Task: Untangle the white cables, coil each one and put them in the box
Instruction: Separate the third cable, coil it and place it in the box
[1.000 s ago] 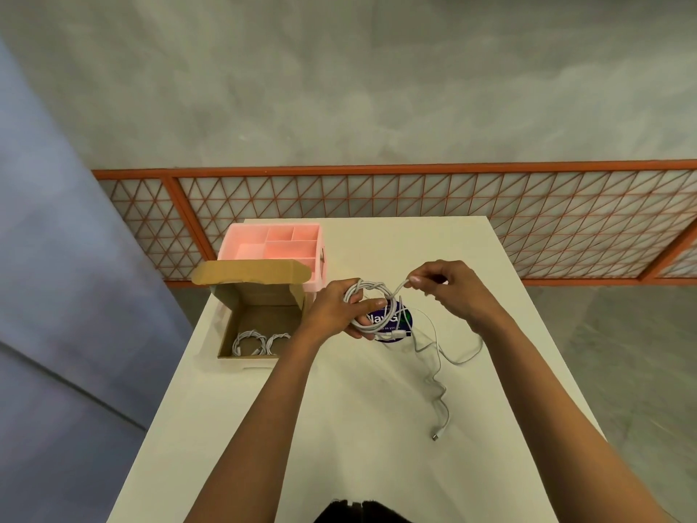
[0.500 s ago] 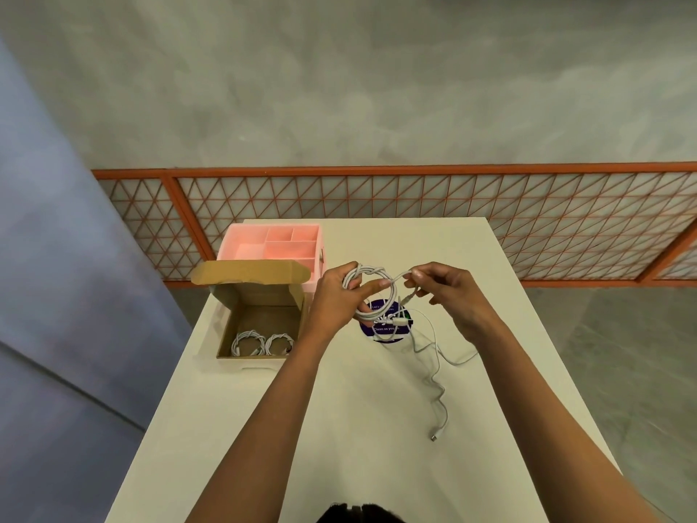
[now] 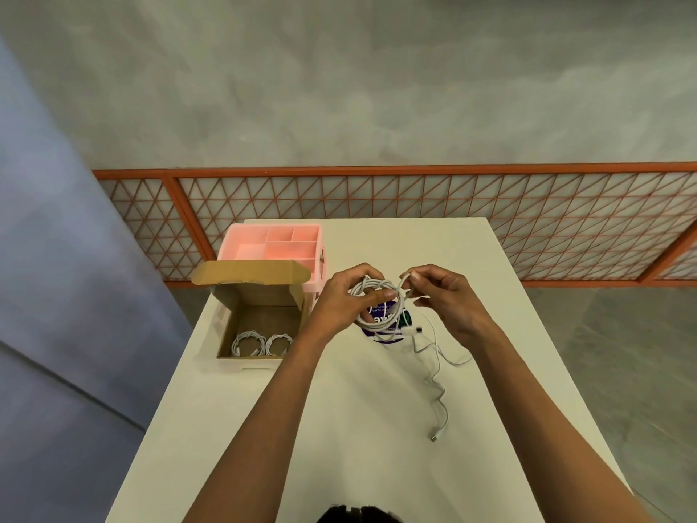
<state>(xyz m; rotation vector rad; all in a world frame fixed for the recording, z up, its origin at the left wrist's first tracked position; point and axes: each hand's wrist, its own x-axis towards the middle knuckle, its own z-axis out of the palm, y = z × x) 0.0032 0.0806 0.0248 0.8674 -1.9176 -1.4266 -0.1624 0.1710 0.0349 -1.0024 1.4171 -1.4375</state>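
Note:
My left hand [image 3: 339, 300] grips a coiled white cable [image 3: 379, 320] above the table, thumb pressed across the loops. My right hand [image 3: 443, 296] pinches the loose end of that cable at the coil's upper right. A second white cable [image 3: 435, 375] lies loose on the white table [image 3: 339, 428], snaking toward me with its plug [image 3: 435, 436] near the right side. The open cardboard box [image 3: 226, 334] stands at the left with two coiled white cables [image 3: 260, 343] inside.
A pink divided organiser [image 3: 275, 245] stands behind the box. A round purple sticker [image 3: 384, 315] lies on the table under the coil. An orange lattice railing [image 3: 415, 220] runs behind the table; a grey floor lies to the right.
Both hands have lifted the coil slightly and drawn closer together. My right hand has brought the cable end in against the coil. The loose cable on the table has barely shifted.

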